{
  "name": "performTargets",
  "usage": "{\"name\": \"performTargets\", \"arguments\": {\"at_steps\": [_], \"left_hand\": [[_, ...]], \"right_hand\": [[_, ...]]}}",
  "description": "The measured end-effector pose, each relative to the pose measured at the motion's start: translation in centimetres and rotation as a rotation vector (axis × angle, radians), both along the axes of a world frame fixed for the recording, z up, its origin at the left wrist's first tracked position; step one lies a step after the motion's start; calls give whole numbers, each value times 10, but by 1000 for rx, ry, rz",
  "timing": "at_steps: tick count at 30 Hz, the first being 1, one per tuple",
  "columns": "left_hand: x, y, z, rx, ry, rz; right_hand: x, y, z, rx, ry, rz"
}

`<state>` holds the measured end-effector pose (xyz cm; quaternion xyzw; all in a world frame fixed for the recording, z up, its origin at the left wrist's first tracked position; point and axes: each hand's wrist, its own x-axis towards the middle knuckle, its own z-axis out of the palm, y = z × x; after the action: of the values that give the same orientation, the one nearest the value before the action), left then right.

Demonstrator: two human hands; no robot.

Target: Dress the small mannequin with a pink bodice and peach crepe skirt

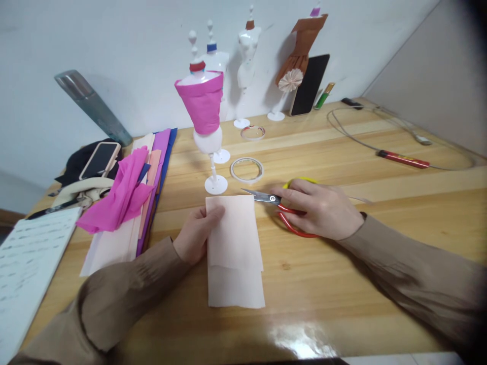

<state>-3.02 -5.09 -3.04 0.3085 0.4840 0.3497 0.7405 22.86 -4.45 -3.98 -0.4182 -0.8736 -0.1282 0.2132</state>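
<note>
My left hand (197, 230) pinches the left edge of a folded sheet of pale pink crepe paper (236, 243), thumb on top. The upper layer is shorter than the one beneath. In my right hand (323, 208) is a pair of scissors (268, 197) with red and yellow handles. Its blade tips point left and lie at the paper's top right corner; whether they touch it I cannot tell. Just beyond the paper stands a small white mannequin (207, 141) wrapped in a bright pink paper top (200, 104).
Two tape rolls (247, 170) lie behind the scissors. More mannequins (249, 50), one in a brown dress (304, 38), and a black phone (310, 83) stand along the wall. Coloured paper (117, 195) and a notebook (34, 268) are at left, a red-tipped cable (403, 158) at right.
</note>
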Motion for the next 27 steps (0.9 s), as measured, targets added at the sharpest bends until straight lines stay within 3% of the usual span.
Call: {"name": "performTargets", "arguments": {"at_steps": [8,27], "left_hand": [[-3,-1,-1,49,-45,-78],[-1,-3,-4,57,25,-43]], "right_hand": [[1,-1,-1,-40,-6,-10],[1,-1,-8,72,-31,-31]]}}
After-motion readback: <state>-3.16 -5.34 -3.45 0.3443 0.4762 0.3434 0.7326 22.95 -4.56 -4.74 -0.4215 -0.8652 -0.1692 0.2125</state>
